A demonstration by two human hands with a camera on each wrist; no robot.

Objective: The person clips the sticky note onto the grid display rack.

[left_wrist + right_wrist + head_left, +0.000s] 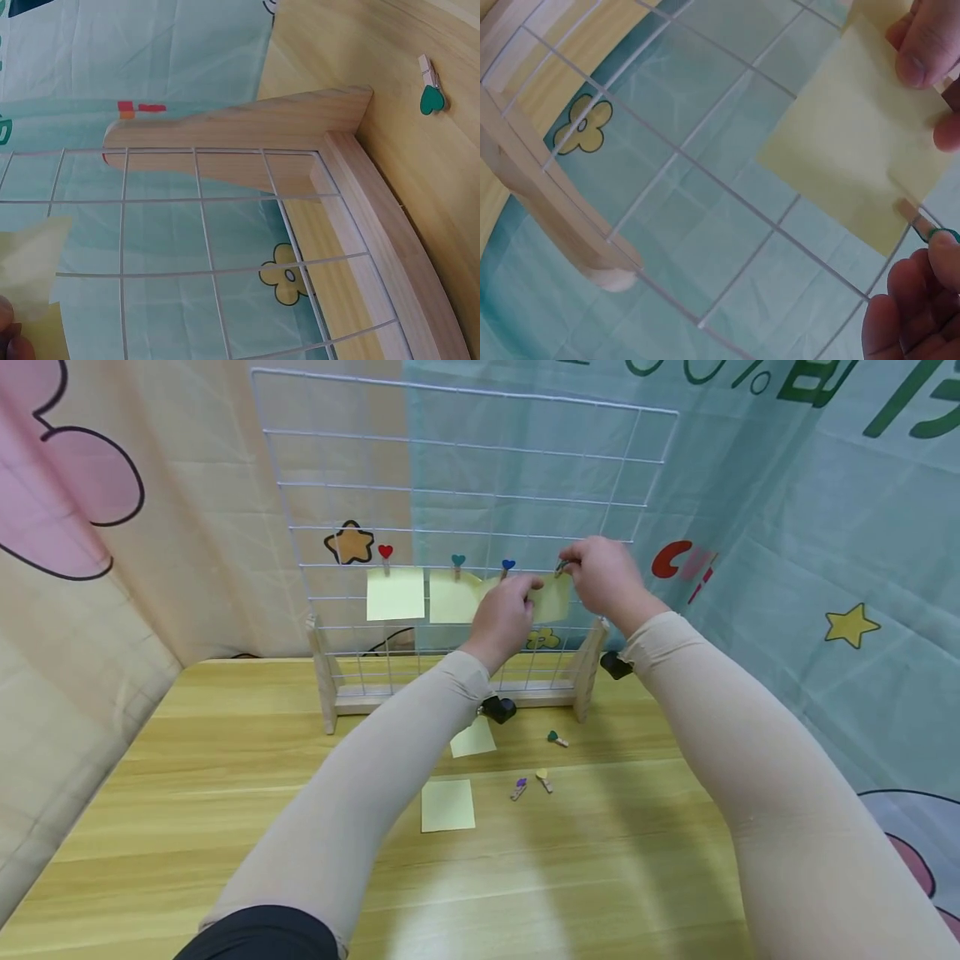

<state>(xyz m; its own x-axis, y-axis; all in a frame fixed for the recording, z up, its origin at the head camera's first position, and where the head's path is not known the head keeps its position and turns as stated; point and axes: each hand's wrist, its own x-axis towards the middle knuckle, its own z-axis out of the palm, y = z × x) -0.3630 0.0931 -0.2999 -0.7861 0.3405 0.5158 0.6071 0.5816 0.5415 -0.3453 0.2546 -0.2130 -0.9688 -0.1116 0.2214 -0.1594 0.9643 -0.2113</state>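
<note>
A pale yellow sticky note (847,135) is against the white wire grid (465,497). My left hand (504,617) pinches it by its left side. At its upper right corner, my right hand (606,575) pinches a small wooden clothespin (916,215) with a green decoration, its tip over the note's edge. Farther left hang a note (395,594) under a red-heart clothespin (386,558) and another note (452,598) under a teal-heart one (458,565). A blue-heart clothespin (507,567) sits just above my left hand, which partly hides the note there.
Wooden feet (324,681) hold the grid upright on the table (247,760). In front lie two loose sticky notes, one (447,806) nearer and one (474,739) partly behind my left arm. Green (557,738), yellow (544,780) and purple (519,789) clothespins lie to their right.
</note>
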